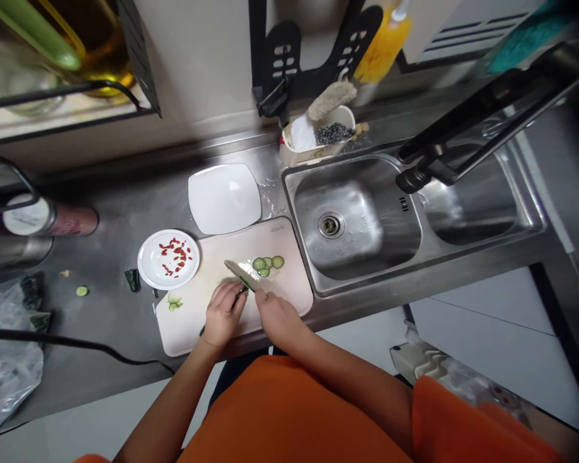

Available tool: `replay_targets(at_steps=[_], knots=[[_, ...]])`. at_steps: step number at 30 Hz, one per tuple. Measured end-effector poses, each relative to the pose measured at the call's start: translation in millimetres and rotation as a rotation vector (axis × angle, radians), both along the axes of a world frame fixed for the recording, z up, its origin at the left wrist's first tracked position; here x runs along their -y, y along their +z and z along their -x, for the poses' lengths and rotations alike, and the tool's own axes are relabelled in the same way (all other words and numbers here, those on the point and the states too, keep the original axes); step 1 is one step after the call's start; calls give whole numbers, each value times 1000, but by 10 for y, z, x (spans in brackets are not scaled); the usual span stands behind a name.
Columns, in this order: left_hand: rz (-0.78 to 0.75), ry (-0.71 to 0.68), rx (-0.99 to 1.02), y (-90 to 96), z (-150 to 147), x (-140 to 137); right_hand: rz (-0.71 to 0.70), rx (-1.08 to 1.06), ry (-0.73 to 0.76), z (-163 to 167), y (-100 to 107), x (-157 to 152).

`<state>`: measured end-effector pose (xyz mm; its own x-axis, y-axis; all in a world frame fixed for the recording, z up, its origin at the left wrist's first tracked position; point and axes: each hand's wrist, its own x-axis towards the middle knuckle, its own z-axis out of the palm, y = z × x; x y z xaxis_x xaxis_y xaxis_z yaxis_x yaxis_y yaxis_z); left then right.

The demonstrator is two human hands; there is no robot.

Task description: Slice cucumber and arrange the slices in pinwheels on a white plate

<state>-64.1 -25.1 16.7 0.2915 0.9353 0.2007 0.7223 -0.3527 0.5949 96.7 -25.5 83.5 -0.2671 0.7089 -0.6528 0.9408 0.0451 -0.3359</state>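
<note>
My left hand [222, 315] curls over a dark green cucumber [241, 296], pressing it against the pale cutting board [294, 286]; most of the cucumber is hidden under the fingers. My right hand [280, 319] grips a kitchen knife [235, 269] by its handle, the blade slanting up and left along the cucumber's end. Several round cucumber slices [269, 264] lie just beyond the blade. Some pale green scraps [174, 301] sit at the board's left end.
Beyond the board lies a square white plate [224, 199]. At left stands a round white dish [147, 265] holding small red pieces. A double sink [357, 212] with a black faucet [415, 177] adjoins on the right. Plastic bags [9, 366] and a black cable [101, 349] occupy the left counter.
</note>
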Motion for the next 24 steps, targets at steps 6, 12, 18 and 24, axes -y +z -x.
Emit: replay_targets(at_steps=[6,12,18,24], knots=[[0,-1,-1,-7,5,2,-16,-25,-27,24,-64,13],[-14,8,6,-3,-6,12,-4,-12,-27,-79,-10,-2],[-24,23,20,-11,-10,16,12,70,5,-194,158,130],[-45,28,3,-14,-11,18,59,93,19,-247,314,231]])
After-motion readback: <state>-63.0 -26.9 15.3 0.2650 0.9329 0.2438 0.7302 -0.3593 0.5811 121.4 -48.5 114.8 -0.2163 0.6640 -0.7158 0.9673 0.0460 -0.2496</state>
